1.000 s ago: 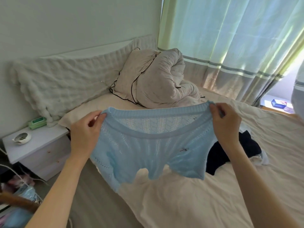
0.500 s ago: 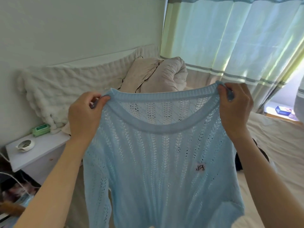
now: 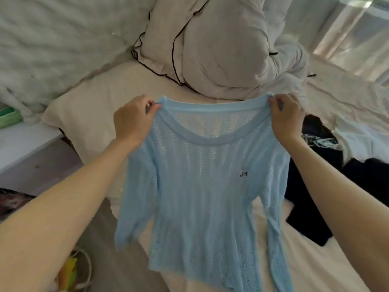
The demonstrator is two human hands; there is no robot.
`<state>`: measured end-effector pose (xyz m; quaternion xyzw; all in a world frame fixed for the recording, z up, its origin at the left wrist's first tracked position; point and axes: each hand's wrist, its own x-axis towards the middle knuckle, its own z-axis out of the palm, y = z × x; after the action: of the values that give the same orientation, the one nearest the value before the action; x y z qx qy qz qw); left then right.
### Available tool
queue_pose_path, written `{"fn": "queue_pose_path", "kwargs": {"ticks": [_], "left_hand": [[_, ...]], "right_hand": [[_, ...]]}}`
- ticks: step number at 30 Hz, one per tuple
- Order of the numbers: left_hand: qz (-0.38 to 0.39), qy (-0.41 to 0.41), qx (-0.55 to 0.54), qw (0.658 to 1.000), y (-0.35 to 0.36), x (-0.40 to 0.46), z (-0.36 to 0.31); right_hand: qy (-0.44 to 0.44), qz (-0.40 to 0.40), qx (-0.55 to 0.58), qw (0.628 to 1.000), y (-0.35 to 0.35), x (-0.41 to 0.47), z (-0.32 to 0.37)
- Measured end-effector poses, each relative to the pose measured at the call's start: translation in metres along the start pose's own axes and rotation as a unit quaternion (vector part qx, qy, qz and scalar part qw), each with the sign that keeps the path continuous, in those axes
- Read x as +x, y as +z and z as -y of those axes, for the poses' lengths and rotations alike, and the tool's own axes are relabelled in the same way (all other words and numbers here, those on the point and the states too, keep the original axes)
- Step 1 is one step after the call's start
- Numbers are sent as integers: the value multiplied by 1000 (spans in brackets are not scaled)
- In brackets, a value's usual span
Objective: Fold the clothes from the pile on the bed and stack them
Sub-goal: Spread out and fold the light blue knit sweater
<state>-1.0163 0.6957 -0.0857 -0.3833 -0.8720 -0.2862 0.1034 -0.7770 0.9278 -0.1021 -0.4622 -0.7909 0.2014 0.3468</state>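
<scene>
Fingers of left hand (image 3: pixel 134 121) and right hand (image 3: pixel 287 116) pinching blue sweater (image 3: pixel 202 186) shoulders, hem hanging over bed (image 3: pixel 101 106)

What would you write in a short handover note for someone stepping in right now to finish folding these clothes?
Left hand: pinches the left shoulder of the light blue knit sweater.
Right hand: pinches the right shoulder.
The sweater hangs spread open over the bed, front facing you, sleeves dangling.
Dark clothes and a white garment lie unfolded on the bed to the right.
Done: sweater picked up and opened out. No folded stack is in view.
Left: lay the sweater flat, fold it, then fold and stack the rest.
</scene>
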Motion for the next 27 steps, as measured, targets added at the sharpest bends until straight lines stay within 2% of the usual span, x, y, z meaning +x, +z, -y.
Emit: {"fn": "queue_pose_path", "kwargs": {"ticks": [4, 9, 12, 15, 19, 22, 24, 27], "left_hand": [[148, -52, 14, 988, 105, 20, 31], [296, -74, 3, 952, 184, -47, 74], [347, -129, -21, 929, 209, -96, 101], [310, -214, -63, 924, 219, -144, 118], [255, -333, -83, 904, 210, -215, 130], [227, -364, -80, 900, 202, -252, 134], [223, -399, -89, 885, 199, -271, 134], [277, -439, -135, 844, 196, -296, 133]], "right_hand": [[83, 132, -24, 987, 100, 8, -53], [90, 267, -52, 958, 178, -49, -101], [73, 316, -74, 943, 201, -91, -119], [51, 312, -82, 945, 203, -138, -127], [70, 237, -90, 965, 181, -214, -130], [176, 157, -108, 966, 153, -257, -139], [267, 151, -141, 941, 134, -282, -147], [355, 173, -169, 903, 112, -312, -154]]}}
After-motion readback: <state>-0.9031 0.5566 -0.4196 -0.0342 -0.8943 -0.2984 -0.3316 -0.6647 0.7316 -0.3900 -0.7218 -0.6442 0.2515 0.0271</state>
